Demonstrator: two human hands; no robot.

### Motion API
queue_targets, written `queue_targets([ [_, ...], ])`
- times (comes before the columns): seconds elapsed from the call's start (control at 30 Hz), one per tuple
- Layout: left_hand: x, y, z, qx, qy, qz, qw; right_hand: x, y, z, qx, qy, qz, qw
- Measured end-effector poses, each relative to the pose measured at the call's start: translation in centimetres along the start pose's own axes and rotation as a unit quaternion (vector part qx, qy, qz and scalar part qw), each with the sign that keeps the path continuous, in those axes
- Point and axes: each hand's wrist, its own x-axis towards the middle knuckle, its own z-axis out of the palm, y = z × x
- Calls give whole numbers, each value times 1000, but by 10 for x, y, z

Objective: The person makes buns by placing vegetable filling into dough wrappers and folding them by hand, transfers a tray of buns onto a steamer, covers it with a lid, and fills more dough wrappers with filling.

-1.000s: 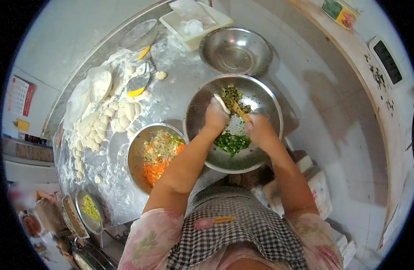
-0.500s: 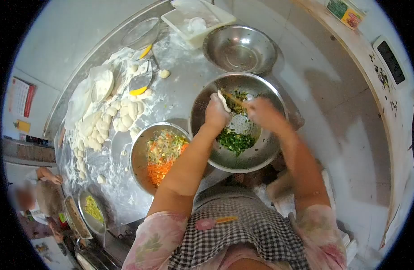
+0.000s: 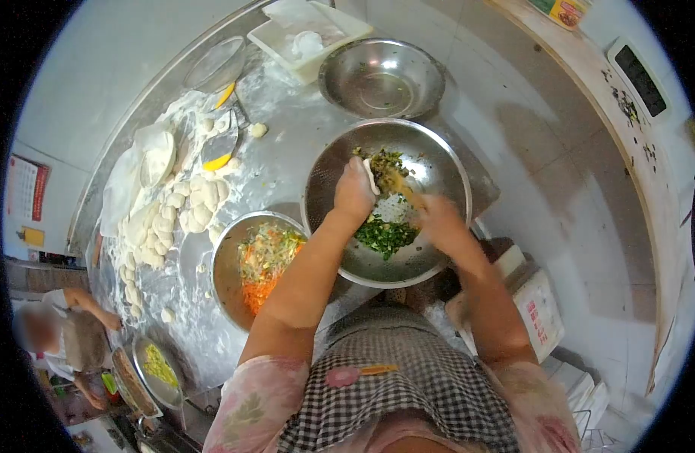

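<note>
Head: two hands, one wrapper, one colander

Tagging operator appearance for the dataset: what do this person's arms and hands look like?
Left hand and right hand: no gloves; the right is motion-blurred. Forearms bare, no watch or bracelet visible. Short, loose sleeves: left sleeve pale with pink flowers and green leaves; right sleeve similar floral.

Right hand back nearer the chopped greens.
</note>
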Motion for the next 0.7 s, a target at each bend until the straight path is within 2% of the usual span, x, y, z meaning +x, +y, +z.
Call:
queue_targets([
  [0.1,-1,-1,0,6,5,-8,1000,3,-26,28,0,60,-54,997],
  [0.2,-1,2,0,11,12,-38,999,2,-36,32,-34,49,-56,997],
  [0.3,0,3,0,-19,22,-57,998,4,-21,-10,-110,-11,-95,989],
  [0.4,0,7,-2,-35,19,-88,995,1,-27,-58,5,32,35,999],
  [0.5,3,2,-2,-21,20,-66,997,33,-8,-26,48,-42,27,998],
  [0.6,4,-3,1,-15,24,-40,999,21,-27,11,-44,28,-82,995],
  [0.7,1,4,-3,2,5,-43,999,6,-31,19,-16,37,-80,996],
])
